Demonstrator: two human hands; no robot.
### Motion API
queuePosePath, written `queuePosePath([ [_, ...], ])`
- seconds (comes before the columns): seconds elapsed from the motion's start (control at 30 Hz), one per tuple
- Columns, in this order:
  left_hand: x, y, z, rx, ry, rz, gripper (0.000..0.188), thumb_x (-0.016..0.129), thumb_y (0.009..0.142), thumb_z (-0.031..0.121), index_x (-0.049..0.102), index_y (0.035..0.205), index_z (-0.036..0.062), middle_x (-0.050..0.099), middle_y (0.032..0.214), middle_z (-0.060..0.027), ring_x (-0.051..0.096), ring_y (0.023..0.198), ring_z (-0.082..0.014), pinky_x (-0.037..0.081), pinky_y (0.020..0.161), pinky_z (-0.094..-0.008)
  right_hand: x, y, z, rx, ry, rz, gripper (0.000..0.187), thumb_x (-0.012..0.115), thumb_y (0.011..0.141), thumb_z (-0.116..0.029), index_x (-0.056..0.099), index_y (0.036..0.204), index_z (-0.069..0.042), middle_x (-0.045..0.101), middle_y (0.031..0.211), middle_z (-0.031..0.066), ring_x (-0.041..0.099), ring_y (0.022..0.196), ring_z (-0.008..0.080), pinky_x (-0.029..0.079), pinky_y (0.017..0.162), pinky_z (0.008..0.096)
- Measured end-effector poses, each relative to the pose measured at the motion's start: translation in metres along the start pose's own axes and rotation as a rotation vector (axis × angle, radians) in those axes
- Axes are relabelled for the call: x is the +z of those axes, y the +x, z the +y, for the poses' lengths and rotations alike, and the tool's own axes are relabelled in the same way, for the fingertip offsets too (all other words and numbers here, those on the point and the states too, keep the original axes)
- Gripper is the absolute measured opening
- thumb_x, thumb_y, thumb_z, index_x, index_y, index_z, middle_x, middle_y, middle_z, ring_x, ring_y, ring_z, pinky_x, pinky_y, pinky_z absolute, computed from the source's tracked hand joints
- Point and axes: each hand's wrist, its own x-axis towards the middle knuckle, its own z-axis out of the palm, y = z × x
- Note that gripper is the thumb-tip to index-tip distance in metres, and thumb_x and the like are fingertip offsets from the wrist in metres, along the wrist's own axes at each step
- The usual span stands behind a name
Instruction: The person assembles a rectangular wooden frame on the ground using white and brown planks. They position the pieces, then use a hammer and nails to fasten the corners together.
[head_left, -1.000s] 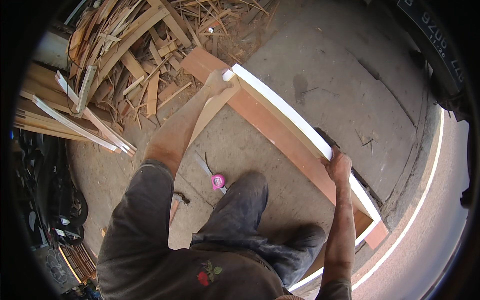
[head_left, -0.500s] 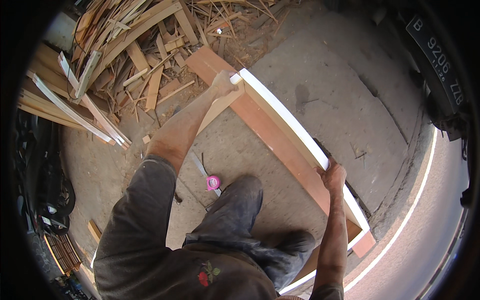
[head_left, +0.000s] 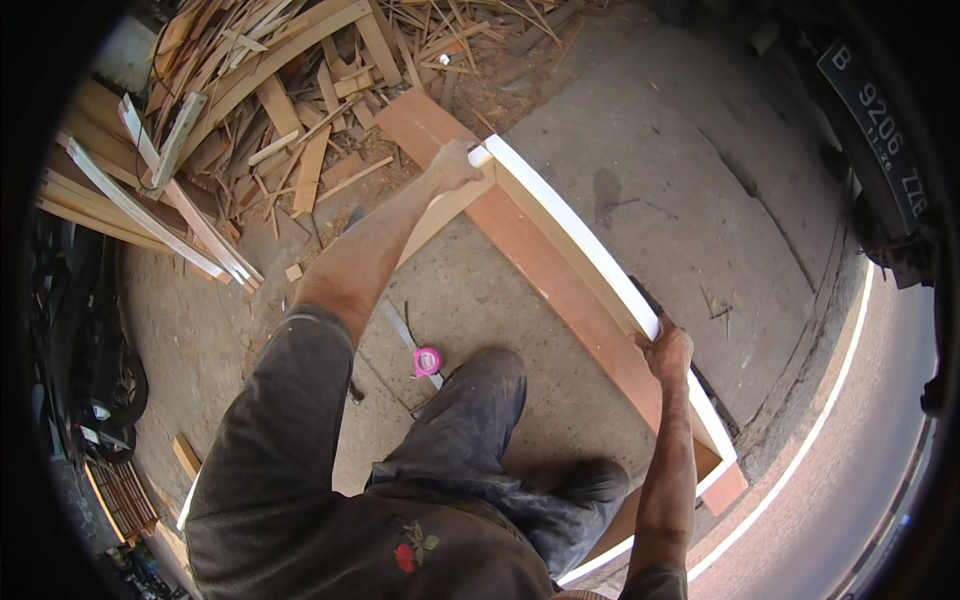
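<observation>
One wooden frame (head_left: 575, 232), with a white upper edge, is in front of the person and to the right, and it lies directly in both hands. The left hand (head_left: 458, 166) is at its far corner; the fingers are bent around the wood, open only as much as its thickness needs. The right hand (head_left: 667, 352) is nearer to the body, on the long white side; it is closed over this edge, with the thumb on the inner face. The other fingers of the right hand are partly hidden.

One reddish plank (head_left: 555, 290) lies along the long side of the frame, and its two ends come out past the corners. On the concrete, between the left arm and the knee, there is one pink tape measure (head_left: 427, 362), which rests on one metal ruler (head_left: 401, 327). To the left, two long curved strips (head_left: 186, 223) with white faces lean beside one shorter strip (head_left: 179, 142). Behind them is one heap of wood scraps (head_left: 305, 120), whose pieces are too many to count.
</observation>
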Motion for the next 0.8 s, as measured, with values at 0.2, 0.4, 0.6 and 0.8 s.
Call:
queuePosePath([
  [0.2,-0.009,-0.005,0.011,0.024,0.092,-0.053,0.107,0.093,0.071,0.025,0.041,0.160,-0.0024,0.063,0.147,-0.0272,0.064,0.132,-0.0422,0.051,0.114,-0.0444,-0.006,0.002,-0.007,0.058,-0.057,-0.076,0.056,0.092,0.083,-0.046,0.070,0.117,-0.006,0.079,0.096,0.0132,0.076,0.088,0.0294,0.059,0.083,0.0480],
  [0.4,0.010,-0.113,0.026,0.274,0.127,0.482,0.088,0.086,0.087,0.030,0.044,0.159,0.0008,0.061,0.148,-0.0246,0.057,0.137,-0.0451,0.045,0.120,-0.0496,-0.011,-0.007,-0.018,0.097,-0.085,-0.117,0.072,0.092,0.084,-0.040,0.060,0.140,-0.008,0.071,0.133,0.0157,0.067,0.126,0.0328,0.054,0.104,0.0514],
  [0.6,0.066,-0.346,-0.001,-0.062,-0.091,-0.222,0.082,0.076,0.096,0.049,0.051,0.155,-0.0020,0.056,0.156,-0.0279,0.052,0.146,-0.0437,0.043,0.120,-0.0473,0.007,-0.087,-0.032,-0.162,0.025,0.339,0.095,0.092,0.083,-0.038,0.045,0.161,-0.010,0.051,0.159,0.0217,0.044,0.151,0.0412,0.035,0.126,0.0572],
  [0.8,0.090,-0.485,0.013,-0.204,-0.321,-0.346,0.101,0.067,0.097,0.066,0.037,0.165,-0.0029,0.042,0.167,-0.0291,0.039,0.157,-0.0418,0.033,0.128,-0.0469,0.047,-0.256,-0.004,0.037,0.203,0.022,0.085,0.081,0.091,-0.052,0.055,0.152,0.002,0.054,0.156,0.0264,0.046,0.148,0.0452,0.036,0.124,0.0558],
])
